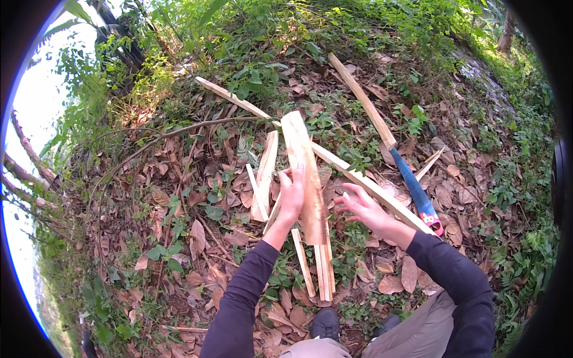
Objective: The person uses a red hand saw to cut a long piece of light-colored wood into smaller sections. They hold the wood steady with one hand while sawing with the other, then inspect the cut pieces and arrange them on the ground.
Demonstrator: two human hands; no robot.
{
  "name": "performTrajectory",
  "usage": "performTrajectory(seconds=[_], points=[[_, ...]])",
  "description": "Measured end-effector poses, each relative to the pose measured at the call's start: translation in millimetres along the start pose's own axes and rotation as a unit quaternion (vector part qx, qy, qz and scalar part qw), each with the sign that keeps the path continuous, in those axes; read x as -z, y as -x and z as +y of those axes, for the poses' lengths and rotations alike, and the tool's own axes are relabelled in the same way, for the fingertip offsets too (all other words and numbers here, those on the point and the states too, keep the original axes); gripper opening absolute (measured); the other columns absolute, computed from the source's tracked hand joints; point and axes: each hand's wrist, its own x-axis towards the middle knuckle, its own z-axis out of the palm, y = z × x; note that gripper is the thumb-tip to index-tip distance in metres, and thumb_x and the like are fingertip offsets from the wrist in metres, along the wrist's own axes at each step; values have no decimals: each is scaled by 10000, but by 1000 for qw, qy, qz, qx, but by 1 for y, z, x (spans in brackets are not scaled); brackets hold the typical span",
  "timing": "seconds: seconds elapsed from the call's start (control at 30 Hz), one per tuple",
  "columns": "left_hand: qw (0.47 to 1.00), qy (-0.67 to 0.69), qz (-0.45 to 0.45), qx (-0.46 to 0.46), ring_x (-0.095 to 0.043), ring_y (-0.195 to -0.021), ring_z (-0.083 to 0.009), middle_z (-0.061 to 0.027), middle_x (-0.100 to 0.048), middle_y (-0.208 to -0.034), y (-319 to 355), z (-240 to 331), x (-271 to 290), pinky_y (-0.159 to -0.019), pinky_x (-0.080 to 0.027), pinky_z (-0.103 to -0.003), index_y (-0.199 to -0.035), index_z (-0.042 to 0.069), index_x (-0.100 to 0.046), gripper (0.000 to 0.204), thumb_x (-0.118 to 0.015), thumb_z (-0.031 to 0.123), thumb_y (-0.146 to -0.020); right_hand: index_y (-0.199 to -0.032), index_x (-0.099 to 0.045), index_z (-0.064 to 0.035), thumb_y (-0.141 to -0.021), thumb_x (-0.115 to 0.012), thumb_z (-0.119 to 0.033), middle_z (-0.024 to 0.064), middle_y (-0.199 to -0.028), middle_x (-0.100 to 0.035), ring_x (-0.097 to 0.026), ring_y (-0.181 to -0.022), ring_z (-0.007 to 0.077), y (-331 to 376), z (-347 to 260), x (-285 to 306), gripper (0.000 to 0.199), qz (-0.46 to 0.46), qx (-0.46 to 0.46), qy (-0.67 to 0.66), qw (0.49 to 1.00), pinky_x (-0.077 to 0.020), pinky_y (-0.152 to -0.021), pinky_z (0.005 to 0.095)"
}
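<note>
Board (305,173) of pale wood, broad and flat, stands out at the middle of the clearing, pointing away from the person over the smaller pieces. The left hand (291,194) is closed on its left edge, about halfway along. The right hand (359,207) is open on the other side, fingers spread and touching nothing, a little apart from the wood.

From where I stand, the work with the wood looks partway along. Some narrow pieces already lie separate: a pair of strips (324,271) reaches out from under the board's near end, with a thin strip (303,262) just left of them. Farther left, a pale slab (267,170) lies with a slender stick (256,192) by its near end. The board itself is in hand, not yet set down with the rest, and it remains wide beside those strips.

A long beam (373,188) runs slantwise beneath the board and also looks uncut. To the right, a round pole (363,101) meets a blue tapering tool (412,182) with a red end; I cannot tell its exact kind, and neither hand is on it. Dry leaves (391,284) and green plants spread all around.
</note>
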Motion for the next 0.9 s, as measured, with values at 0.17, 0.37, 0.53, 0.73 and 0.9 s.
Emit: performTrajectory(seconds=[0.17, 0.37, 0.53, 0.73, 0.9], points=[[926, -109, -360, 22, -595, -604, -60, -10, -650, -773, 27, 35, -16, -557, -474, -234, -1080, 0, -652, 217, -592, 205, -1042, -1331, -434, -124, -910, -767, -125, 65, -1152, -667, -660, -1034, 166, -28, 36, 47, 538, 126, -58, -198, 970, -555, -822, 362], [833, -551, 8, -61, -527, -1240, -424, -240, -525, -1359, -99, -47, 106, -1056, -445, -487, -1366, 43, -547, 633, -753, 363, -862, -1307, -487, -84, -914, -741, -80, 53, -1155, -659, -643, -1028, 149, -22, 53, 81, 468, 122, -38, -116, 985, -538, -822, 357], [793, -601, -61, 83, -473, -1331, -386, -222, -620, -1316, -129, -48, 94, -1105, -369, -540, -1249, 19, -673, 767, -733, 589, -739, -1438, -463, -92, -916, -746, -136, 33, -1197, -642, -624, -1051, 150, 0, 46, 95, 595, 132, -106, -93, 981, -509, -874, 383], [755, -651, -25, 69, -469, -1344, -377, -229, -563, -1381, -137, -37, 83, -1100, -370, -557, -1320, -45, -543, 963, -816, 536, -602, -1478, -425, -69, -967, -680, -125, 38, -1286, -593, -611, -1107, 164, 9, 40, 110, 573, 52, -75, -211, 973, -501, -949, 380], [894, -439, 39, -83, -622, -1085, -390, -248, -590, -1171, -150, 14, 101, -961, -510, -464, -1222, -24, -392, 906, -918, 368, -597, -1494, -394, -89, -967, -640, -40, 88, -1338, -590, -598, -1201, 209, 24, 37, 117, 583, 41, -46, -220, 974, -476, -1037, 389]])
